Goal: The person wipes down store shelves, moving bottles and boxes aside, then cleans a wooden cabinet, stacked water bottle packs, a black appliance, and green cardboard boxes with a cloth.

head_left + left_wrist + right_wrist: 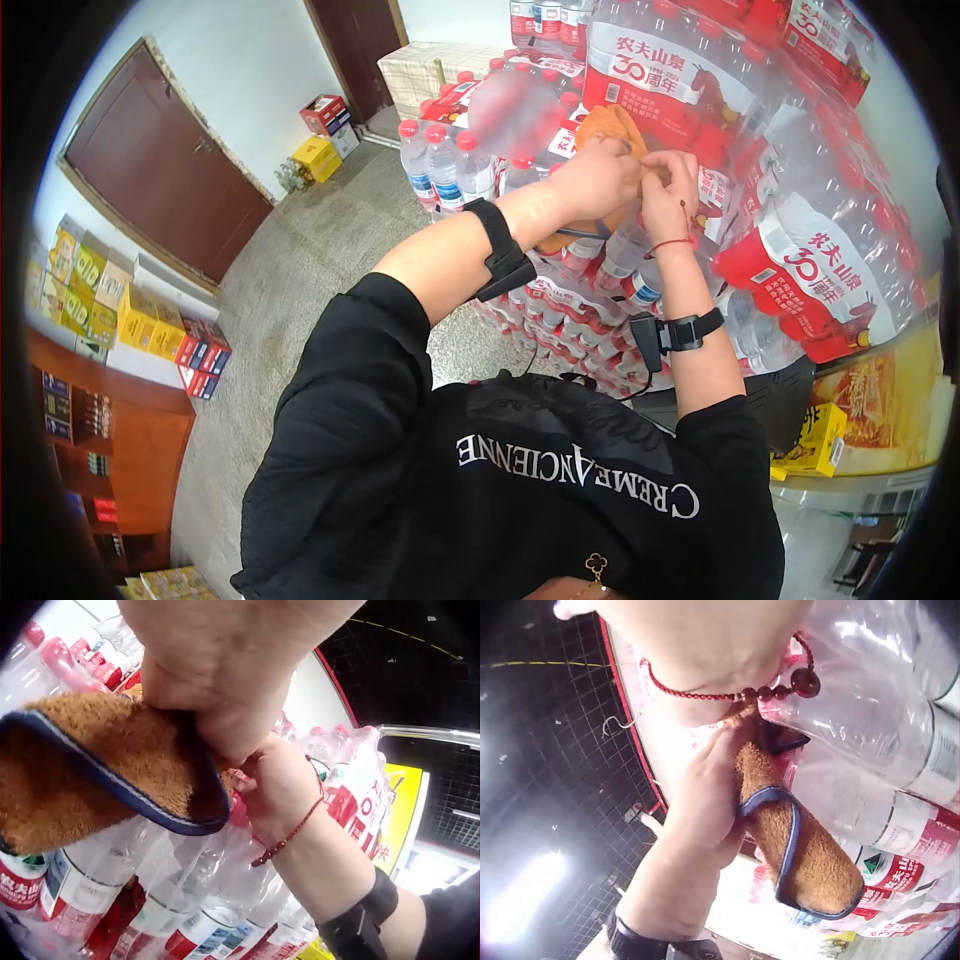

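My left hand (595, 185) grips a brown-orange towel (82, 765) with dark blue edging, over stacked packs of bottled water. The towel's folded end hangs out of the fist and overlaps the bottles in the left wrist view. My right hand (672, 190), wearing a red beaded bracelet (765, 694), meets the left at the bunched towel, its fingers bent inward. Those fingertips are mostly hidden in the wrist views. Clear bottles with red caps (440, 165) stand beside the left hand. A shrink-wrapped bottle pack (670, 70) rises just beyond both hands.
Another wrapped pack (820, 260) leans at my right, near a yellow box (815, 440). More packs (570, 320) form the stack below my hands. Cartons (318, 158) sit on the grey floor (330, 230) by the far wall, and others line the left side near a brown door (165, 160).
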`<action>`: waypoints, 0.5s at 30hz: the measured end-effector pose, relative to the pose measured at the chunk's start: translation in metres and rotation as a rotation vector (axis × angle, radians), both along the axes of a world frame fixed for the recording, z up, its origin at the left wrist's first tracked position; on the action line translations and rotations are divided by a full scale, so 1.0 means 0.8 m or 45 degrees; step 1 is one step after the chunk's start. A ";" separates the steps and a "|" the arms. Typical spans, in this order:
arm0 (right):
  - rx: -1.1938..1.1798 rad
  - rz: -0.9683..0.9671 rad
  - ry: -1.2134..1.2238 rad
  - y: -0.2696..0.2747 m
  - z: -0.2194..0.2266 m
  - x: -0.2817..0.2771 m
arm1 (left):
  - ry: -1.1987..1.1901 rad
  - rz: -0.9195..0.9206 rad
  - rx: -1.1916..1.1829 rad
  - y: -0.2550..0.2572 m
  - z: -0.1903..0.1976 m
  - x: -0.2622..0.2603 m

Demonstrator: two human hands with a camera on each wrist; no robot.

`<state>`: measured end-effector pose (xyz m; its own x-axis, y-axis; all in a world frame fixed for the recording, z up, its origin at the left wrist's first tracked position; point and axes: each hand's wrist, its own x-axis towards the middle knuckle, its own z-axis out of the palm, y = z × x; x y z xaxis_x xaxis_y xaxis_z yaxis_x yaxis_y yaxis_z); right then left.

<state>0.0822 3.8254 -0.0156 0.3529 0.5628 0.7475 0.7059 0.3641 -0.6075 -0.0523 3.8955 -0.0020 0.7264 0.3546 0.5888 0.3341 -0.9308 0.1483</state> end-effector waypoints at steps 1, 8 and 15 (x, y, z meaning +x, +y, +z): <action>0.014 0.045 0.049 -0.002 0.002 -0.001 | -0.070 -0.002 -0.068 -0.002 -0.004 -0.002; -0.098 0.035 0.000 0.004 -0.001 0.002 | 0.260 0.421 0.202 0.110 -0.011 -0.067; -0.080 0.054 -0.085 0.003 -0.001 0.000 | 0.068 0.517 0.173 0.049 -0.017 -0.041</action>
